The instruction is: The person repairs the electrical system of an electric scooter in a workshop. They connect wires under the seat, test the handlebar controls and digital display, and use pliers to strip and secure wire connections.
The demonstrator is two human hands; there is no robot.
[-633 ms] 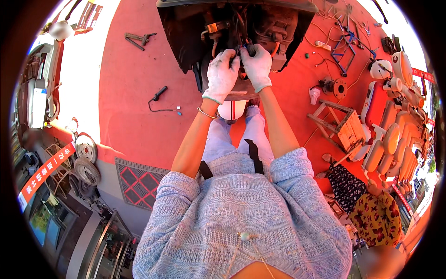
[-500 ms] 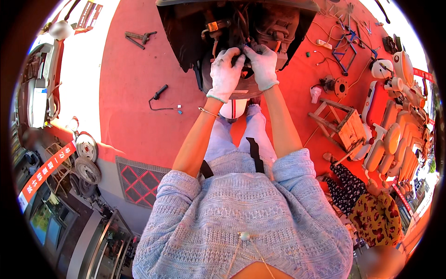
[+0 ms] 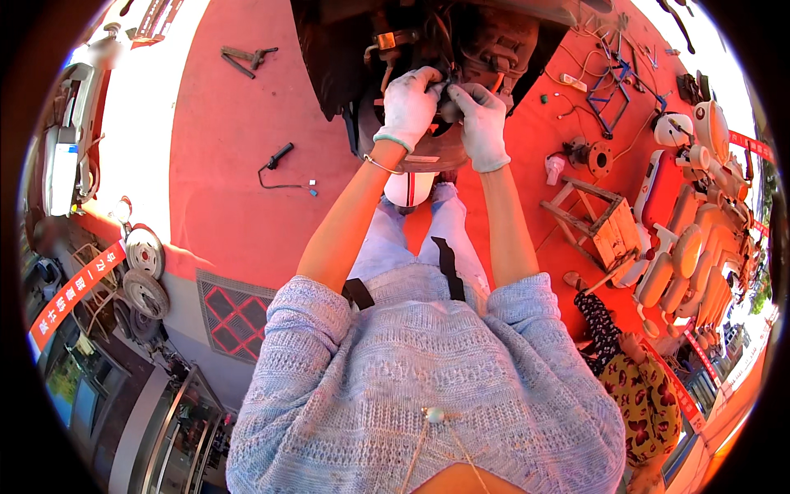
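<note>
My left hand, in a white glove, reaches into the dark open underside of a vehicle part, fingers curled at black wires. My right hand, also gloved, is just right of it, fingers bent at the same spot. What both pinch is dark and too small to make out. Above them are a metal fitting and a dark housing. Below is a curved dark rim, with a white striped rounded piece under it.
A metal tool and a handle with wire lie on the red mat. A wooden stool, blue frame and hub are right, beside scooters and a person in flowered clothes. Wheels stand left.
My left hand has moved up and right, deeper among the wires; my right hand has shifted down and right. The person at the right has moved lower in view.
</note>
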